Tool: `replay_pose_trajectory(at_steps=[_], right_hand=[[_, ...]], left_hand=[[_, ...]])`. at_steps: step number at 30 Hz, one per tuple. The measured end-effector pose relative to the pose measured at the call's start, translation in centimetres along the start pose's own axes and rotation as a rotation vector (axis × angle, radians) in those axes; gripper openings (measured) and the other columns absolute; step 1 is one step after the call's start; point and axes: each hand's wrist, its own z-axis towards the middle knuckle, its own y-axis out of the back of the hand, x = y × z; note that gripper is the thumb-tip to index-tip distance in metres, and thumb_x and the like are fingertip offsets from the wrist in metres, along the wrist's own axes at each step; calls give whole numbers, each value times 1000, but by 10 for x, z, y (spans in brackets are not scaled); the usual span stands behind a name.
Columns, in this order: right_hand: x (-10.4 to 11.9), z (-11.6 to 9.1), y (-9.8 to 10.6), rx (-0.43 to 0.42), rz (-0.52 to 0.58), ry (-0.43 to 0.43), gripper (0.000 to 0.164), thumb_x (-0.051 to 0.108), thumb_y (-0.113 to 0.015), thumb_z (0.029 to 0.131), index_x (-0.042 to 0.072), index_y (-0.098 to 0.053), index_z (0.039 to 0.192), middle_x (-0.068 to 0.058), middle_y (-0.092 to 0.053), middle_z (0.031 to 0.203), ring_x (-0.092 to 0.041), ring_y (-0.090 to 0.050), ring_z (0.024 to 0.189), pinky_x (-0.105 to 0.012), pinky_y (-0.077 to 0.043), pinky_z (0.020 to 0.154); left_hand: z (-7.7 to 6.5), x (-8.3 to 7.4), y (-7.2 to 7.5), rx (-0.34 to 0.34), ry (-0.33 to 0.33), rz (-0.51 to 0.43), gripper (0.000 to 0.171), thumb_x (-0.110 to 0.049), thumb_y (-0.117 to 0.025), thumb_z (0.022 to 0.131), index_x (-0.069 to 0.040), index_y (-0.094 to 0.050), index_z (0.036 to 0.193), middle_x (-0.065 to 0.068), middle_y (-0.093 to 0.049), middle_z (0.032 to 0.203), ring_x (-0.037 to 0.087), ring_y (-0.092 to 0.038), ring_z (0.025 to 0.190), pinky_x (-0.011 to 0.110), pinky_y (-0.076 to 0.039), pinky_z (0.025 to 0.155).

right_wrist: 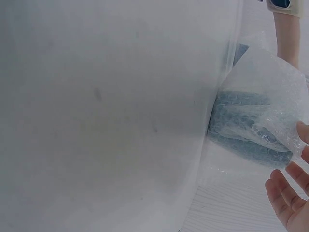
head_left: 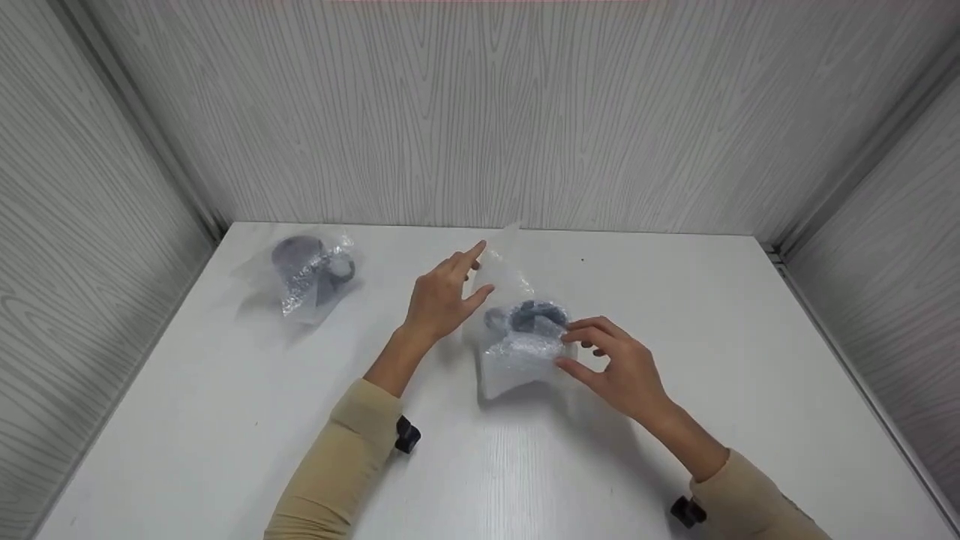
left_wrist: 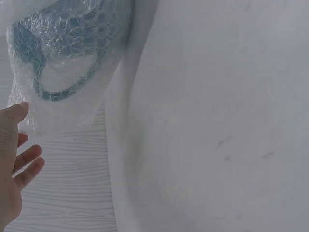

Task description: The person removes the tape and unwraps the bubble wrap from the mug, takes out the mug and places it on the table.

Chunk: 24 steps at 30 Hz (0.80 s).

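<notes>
A: Grip status?
B: Left grip (head_left: 442, 298) spread: index extended, thumb off to the side, at the bubble wrap's left edge. Left wrist view puts the thumb against the wrap. Right grip (head_left: 626, 369) also spread, thumb and fingers lightly bent, tips at the right side of the wrap. No firm pinch visible on either.
A: What's between them?
B: Blue-grey mug (head_left: 536, 319), inside the bubble wrap (head_left: 521, 360). On the desk (head_left: 457, 487), around the middle. Rim faces up toward the head camera, handle toward the left grip. Front of the wrap covers the near side; a loose flap (head_left: 506, 271) sticks up at the back, beside the left fingers.
A: Further out?
B: Second wrapped mug (head_left: 304, 274), back left of the desk, well apart from both hands. Handle on its right. Tan sleeves (head_left: 334, 457) on both arms, black device (head_left: 407, 435) at the left cuff, similar one at the right. Pale wood-grain panels (head_left: 480, 112) behind and on both sides.
</notes>
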Motion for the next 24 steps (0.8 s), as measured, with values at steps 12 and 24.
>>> replay_pose_trajectory(at_steps=[12,24], right_hand=[[1,0,0,-2,4,2,29,24,-91,84,18,-78,110,3,-76,119,-20,-76,93,-32,-65,74],[0,0,-1,-3,-10,21,29,25,-90,85,18,-78,111,2,-75,120,-24,-76,93,-37,-66,73]], left_hand=[[-7,4,-8,57,55,-23,50,-28,-78,97,-12,-64,142,7,-75,117,22,-77,95,36,-64,75],[-8,5,-15,112,88,-44,38,-33,-76,98,-12,-73,129,8,-76,117,25,-76,96,39,-64,79]])
